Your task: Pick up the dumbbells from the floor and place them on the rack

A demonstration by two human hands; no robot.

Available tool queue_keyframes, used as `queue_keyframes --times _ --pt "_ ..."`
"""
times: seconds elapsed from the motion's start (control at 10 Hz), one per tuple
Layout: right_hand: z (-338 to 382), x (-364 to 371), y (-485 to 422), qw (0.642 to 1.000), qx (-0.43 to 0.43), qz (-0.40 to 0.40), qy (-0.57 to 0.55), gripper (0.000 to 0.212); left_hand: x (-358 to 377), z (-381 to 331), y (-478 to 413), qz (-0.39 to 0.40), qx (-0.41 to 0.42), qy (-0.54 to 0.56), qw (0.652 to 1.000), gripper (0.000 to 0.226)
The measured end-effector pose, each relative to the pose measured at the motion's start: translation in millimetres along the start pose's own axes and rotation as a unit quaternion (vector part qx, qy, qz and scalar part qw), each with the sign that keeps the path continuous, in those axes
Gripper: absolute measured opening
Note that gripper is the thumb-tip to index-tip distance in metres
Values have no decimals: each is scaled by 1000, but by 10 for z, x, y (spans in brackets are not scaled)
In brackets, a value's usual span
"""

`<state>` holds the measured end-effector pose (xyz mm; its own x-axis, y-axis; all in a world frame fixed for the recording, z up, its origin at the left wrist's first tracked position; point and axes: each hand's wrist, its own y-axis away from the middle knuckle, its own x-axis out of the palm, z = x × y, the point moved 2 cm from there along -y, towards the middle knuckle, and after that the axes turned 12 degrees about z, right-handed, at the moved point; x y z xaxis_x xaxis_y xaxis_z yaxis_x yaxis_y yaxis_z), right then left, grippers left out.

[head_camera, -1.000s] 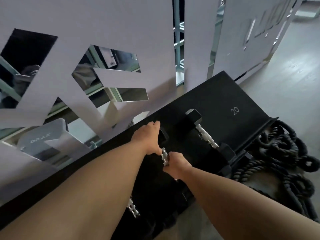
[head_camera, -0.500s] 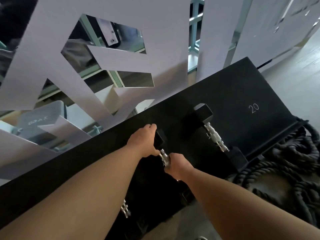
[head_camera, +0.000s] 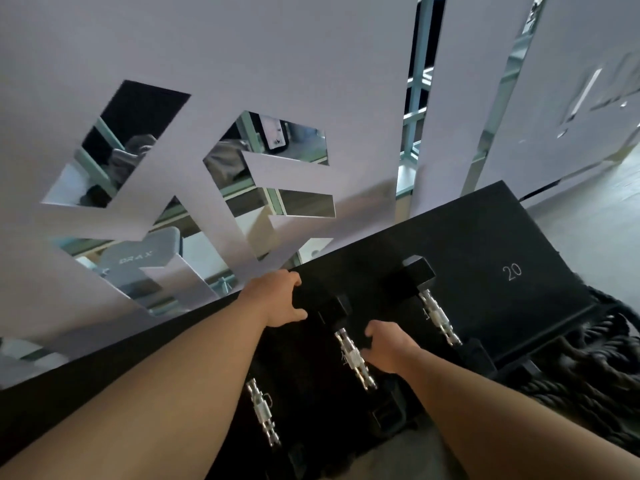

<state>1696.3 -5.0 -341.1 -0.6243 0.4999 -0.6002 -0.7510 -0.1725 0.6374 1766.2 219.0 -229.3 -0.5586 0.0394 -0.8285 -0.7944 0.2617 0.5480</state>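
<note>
The black rack runs diagonally across the head view, w/ three dumbbells lying on its sloped top, chrome handles pointing down toward the person. The middle dumbbell sits between both hands. The left hand rests against the rack's upper edge just left of that dumbbell's far black head, fingers curled, thumb spread – it looks like it touches the head, but dark on dark makes this hard to confirm, so its grip can't be told. The right hand is just beside the chrome handle on its right, fingers loosely curled and not wrapped around the bar – open, apparently off the metal.

The right dumbbell lies near the white "20" mark printed on the rack. The left dumbbell lies lower, partly hidden by the left forearm; only its chrome handle shows clearly.

A coil of thick black rope lies on the floor to the rack's right. Behind the rack stands a white panel w/ cut-out shapes showing mirror reflections.
</note>
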Motion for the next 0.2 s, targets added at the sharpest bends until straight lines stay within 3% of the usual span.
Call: queue_keyframes --times 0.2 --pt "257 -268 548 999 -19 -30 25 26 -194 96 661 -43 -21 36 998 74"
